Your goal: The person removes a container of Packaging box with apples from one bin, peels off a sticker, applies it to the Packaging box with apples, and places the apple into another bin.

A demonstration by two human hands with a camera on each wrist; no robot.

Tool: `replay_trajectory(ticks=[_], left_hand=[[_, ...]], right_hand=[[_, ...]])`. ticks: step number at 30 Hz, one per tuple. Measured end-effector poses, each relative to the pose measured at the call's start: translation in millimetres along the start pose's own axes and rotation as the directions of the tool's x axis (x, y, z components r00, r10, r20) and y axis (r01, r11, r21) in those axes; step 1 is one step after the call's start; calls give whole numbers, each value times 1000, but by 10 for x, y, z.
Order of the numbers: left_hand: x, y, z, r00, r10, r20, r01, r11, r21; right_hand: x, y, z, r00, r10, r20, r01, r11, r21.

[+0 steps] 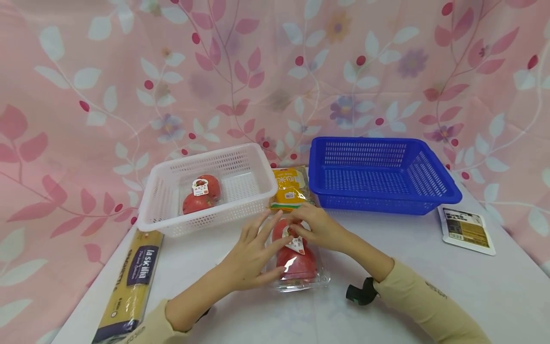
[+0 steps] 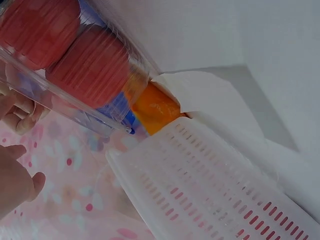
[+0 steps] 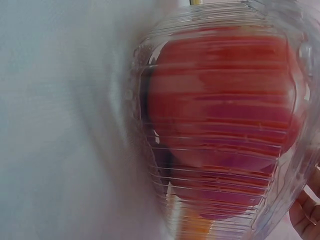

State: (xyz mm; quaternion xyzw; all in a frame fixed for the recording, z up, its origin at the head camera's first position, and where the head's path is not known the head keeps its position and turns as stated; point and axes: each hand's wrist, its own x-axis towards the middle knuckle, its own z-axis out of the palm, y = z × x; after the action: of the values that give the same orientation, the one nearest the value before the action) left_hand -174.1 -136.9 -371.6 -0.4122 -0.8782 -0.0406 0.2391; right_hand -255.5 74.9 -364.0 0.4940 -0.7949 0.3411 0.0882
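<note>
A clear plastic clamshell box [image 1: 324,279] stands on the table in front of the person, with red tomatoes [image 1: 297,266] inside. A white label [image 1: 296,246] lies on its lid. The left hand [image 1: 247,263] reaches over the box from the left, its fingers spread toward the lid and label. From the right, the right hand [image 1: 320,229] bends its fingers over the label's upper part; whether they pinch it is hidden. In the right wrist view the ribbed side of the box covers tomatoes [image 3: 220,95], with fingertips [image 3: 302,215] beyond the lid.
A white basket [image 1: 210,220] holds another box of tomatoes [image 1: 197,203]. Nearby are a blue basket [image 1: 374,205] at the back right, a yellow food bag [image 1: 290,186] between the baskets, a spaghetti pack [image 1: 129,282] at left and a flat white-edged packet [image 1: 466,229] at right.
</note>
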Motion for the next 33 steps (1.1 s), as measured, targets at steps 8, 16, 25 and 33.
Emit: replay_trajectory(ticks=[8, 16, 25, 33], left_hand=[[12, 23, 70, 999, -13, 34, 14, 999, -36], [-22, 43, 95, 998, -28, 58, 32, 997, -70], [-62, 59, 131, 996, -17, 85, 27, 994, -110], [-116, 66, 127, 995, -23, 99, 35, 992, -124]], right_hand=[[0, 34, 21, 1000, 8, -8, -8, 999, -32], [-17, 68, 70, 1000, 22, 13, -21, 998, -51], [-57, 106, 109, 1000, -23, 3, 23, 995, -93], [-92, 126, 133, 995, -91, -44, 83, 984, -160]])
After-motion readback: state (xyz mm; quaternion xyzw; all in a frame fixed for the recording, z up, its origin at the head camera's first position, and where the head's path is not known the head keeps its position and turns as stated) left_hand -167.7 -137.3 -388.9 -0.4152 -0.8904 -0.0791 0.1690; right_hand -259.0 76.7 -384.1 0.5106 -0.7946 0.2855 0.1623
